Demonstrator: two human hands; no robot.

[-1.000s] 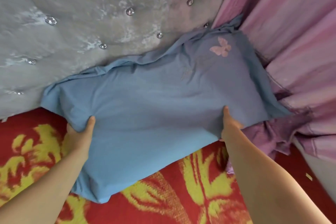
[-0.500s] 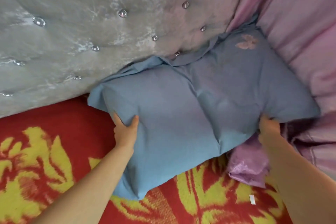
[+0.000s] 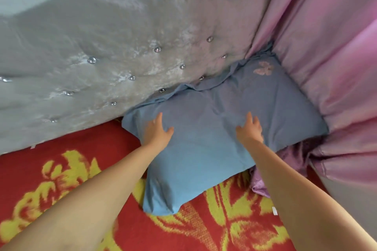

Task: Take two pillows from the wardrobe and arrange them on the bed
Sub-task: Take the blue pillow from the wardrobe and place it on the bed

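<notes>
A blue pillow with a pink butterfly print lies flat on the bed, which has a red cover with yellow flowers. Its far edge rests against the grey headboard, in the corner by the pink curtain. My left hand lies palm down on the pillow's left part, fingers spread. My right hand rests flat on its right part, fingers spread too. Neither hand grips the fabric. Only this one pillow is in view.
A pink curtain hangs along the right side, its folds touching the pillow's right edge. A crumpled purple cloth pokes out from under the pillow's near right corner. The tufted headboard has shiny buttons.
Both hands have let go of the pillow's near edge and now lie flat on top of it. The pillow has settled further right into the corner.
</notes>
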